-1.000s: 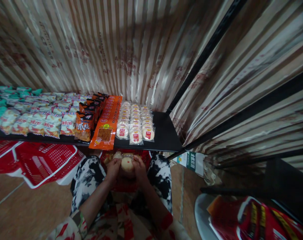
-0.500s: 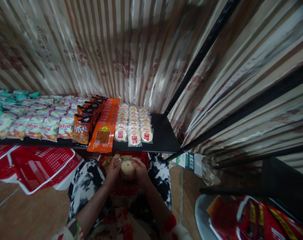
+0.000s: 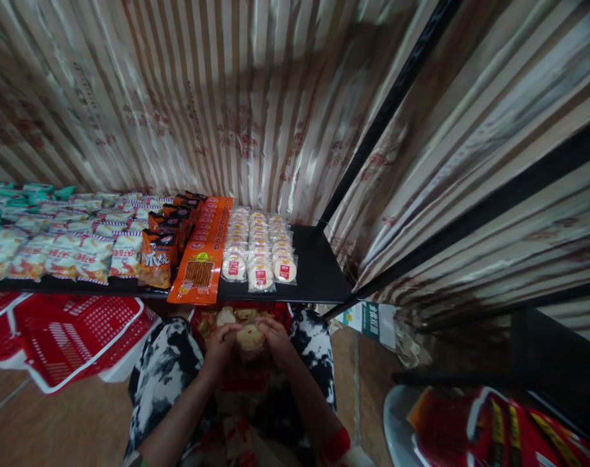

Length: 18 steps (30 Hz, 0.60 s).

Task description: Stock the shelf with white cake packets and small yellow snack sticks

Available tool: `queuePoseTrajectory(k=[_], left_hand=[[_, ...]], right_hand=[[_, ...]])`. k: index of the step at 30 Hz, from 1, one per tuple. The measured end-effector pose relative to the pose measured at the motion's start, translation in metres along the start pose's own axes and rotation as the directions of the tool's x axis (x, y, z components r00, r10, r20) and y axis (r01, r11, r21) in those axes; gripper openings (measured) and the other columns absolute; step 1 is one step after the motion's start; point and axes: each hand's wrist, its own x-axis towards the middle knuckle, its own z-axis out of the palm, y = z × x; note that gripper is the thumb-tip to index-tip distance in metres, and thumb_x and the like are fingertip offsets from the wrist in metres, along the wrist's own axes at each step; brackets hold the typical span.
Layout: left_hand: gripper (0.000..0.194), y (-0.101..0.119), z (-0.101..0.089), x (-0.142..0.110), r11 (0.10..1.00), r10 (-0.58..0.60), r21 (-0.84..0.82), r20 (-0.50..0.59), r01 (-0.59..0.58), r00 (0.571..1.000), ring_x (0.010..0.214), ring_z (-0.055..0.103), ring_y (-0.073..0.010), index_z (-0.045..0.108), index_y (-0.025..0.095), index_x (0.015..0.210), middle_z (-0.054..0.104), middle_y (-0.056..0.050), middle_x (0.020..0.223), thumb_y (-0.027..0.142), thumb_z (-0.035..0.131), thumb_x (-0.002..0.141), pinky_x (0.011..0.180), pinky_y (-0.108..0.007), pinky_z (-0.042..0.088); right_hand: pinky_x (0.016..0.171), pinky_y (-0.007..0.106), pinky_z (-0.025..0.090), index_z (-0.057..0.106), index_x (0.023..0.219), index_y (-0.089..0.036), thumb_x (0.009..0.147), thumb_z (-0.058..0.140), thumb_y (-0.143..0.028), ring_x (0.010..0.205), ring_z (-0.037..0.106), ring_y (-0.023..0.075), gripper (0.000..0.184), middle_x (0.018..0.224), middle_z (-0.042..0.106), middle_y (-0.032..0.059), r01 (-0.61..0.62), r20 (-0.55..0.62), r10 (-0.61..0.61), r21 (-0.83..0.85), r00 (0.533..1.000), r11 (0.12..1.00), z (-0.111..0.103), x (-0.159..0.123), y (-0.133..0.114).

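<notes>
Left hand [image 3: 221, 345] and right hand [image 3: 276, 340] grip one round packet [image 3: 250, 340] near three columns of wrapped crackers [image 3: 259, 251]

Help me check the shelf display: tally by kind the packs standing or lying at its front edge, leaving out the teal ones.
White packets: 5
Orange-and-black bag: 1
Long flat orange packet: 1
Round pale packs: 3
Total: 10
</notes>
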Motion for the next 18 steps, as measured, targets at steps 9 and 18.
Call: queuePoseTrajectory(k=[9, 18], left_hand=[[0.026, 0.014, -0.002, -0.002, 0.999, 0.012, 0.047, 0.094, -0.017, 0.996, 0.102, 0.059, -0.0238, 0.072, 0.020, 0.074, 0.069, -0.007, 0.102, 0.031, 0.052, 0.062, 0.094, -0.033, 0.043], [0.032, 0.014, 0.002, -0.005, 0.989, -0.128, -0.064, 0.104, 0.135, 0.986, 0.087, 0.063, -0.0235, 0.072, 0.016, 0.078, 0.071, -0.006, 0.084, 0.030, 0.053, 0.055, 0.076, -0.031, 0.049]], right_hand=[[0.066, 0.026, 0.046, 0.071, 0.072, -0.018, 0.060, 0.069, -0.039, 0.074, 0.061, 0.0171, 0.025, 0.079, 0.069, 0.0028, 0.045, -0.026, -0.044, 0.059, 0.999, 0.997, 0.001, -0.002, -0.017], [0.044, 0.018, 0.047, 0.061, 0.068, -0.014, 0.077, 0.062, -0.047, 0.043, 0.054, 0.0074, 0.034, 0.057, 0.061, -0.0001, -0.227, -0.014, 0.245, 0.332, 0.969, 0.916, 0.008, -0.010, -0.038]])
